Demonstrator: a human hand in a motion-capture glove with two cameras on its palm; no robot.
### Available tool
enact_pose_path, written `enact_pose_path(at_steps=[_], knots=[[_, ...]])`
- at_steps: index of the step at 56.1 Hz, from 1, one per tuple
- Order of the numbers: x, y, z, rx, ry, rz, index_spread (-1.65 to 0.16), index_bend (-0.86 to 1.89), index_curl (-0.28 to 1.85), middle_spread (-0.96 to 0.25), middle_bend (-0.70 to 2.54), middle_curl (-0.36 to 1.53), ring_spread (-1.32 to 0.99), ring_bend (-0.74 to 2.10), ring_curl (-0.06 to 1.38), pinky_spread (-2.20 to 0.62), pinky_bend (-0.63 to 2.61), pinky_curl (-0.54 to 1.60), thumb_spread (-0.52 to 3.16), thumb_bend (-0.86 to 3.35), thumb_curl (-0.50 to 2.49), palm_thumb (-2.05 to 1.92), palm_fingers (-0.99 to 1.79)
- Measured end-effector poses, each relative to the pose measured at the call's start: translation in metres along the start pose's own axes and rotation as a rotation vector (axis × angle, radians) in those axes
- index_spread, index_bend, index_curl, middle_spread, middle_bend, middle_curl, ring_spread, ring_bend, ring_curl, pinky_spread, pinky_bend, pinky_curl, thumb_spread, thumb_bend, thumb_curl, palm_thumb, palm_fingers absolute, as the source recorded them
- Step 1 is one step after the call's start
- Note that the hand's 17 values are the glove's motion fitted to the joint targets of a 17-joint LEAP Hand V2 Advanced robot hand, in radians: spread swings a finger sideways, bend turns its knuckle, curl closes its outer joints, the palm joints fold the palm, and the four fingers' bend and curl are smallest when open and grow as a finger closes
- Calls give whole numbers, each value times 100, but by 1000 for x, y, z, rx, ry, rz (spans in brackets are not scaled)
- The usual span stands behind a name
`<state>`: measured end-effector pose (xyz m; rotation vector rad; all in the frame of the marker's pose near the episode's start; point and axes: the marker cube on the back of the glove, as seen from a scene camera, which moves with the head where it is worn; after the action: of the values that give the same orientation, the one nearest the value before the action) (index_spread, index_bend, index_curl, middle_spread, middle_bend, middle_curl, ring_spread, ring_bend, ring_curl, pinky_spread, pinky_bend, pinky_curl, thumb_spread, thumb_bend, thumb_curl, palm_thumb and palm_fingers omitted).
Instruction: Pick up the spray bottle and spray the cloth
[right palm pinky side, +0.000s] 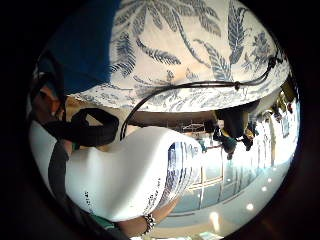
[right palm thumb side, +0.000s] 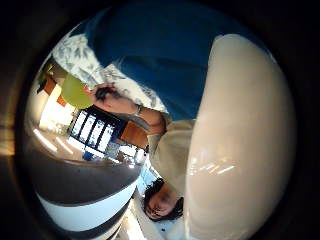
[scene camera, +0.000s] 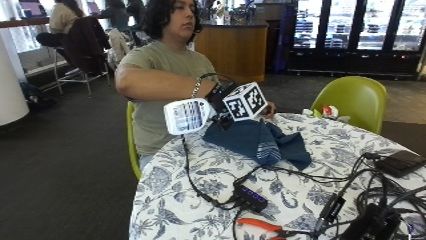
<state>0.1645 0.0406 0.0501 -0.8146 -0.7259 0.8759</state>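
Right hand (scene camera: 223, 100) grip clenched around white spray bottle (scene camera: 186, 116), held just beside blue cloth (scene camera: 256, 140) on counter (scene camera: 200, 200). Risk: nozzle direction unclear, spray may miss cloth.

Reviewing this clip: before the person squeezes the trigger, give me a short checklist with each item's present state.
1. Spray bottle lifted off the table: ok, it is held in the air beside the table edge.
2. Right hand gripping the bottle: ok, it holds it at the neck, though the fingers are mostly hidden.
3. Blue cloth on the table within range: ok, it lies bunched just beside the hand.
4. Nozzle aimed at the cloth: cannot tell, the nozzle is hidden.
5. Finger on the trigger: cannot tell.
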Motion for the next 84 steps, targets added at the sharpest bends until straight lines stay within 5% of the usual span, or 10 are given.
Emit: enact_pose_path(at_steps=[23,31,36,45,50,55,60,76,84], knots=[[-155,66,-94,869,-478,-949,-28,21,65,-16,63,59,-19,75,51,-26,53,45,54,-2,86,102,133],[-193,34,-88,893,-653,-1199,-28,23,67,-16,63,59,-19,77,51,-27,50,44,51,-2,87,101,136],[-219,-8,-101,1054,-730,-1201,-28,23,67,-16,63,60,-19,78,51,-27,50,44,50,-2,88,101,136],[-244,-51,-88,987,-749,-1224,-28,24,68,-16,64,59,-18,78,51,-27,51,44,48,-2,89,100,136],[-238,-62,-69,875,-540,-1231,-28,23,69,-17,64,59,-18,78,51,-28,51,44,48,-2,89,101,136],[-264,-67,-103,1056,-694,-1201,-28,23,69,-17,64,59,-19,78,50,-28,52,45,47,-2,90,101,136],[-270,-73,-113,1069,-692,-1204,-28,23,69,-17,64,59,-19,78,50,-28,51,45,47,-2,90,101,136],[-249,-60,-109,821,-675,-1179,-27,20,69,-15,62,58,-17,74,48,-26,49,43,60,-6,85,86,132],[-205,-72,-91,908,-269,-947,-26,13,60,-6,32,47,-10,54,44,6,38,42,86,-9,64,50,50]])
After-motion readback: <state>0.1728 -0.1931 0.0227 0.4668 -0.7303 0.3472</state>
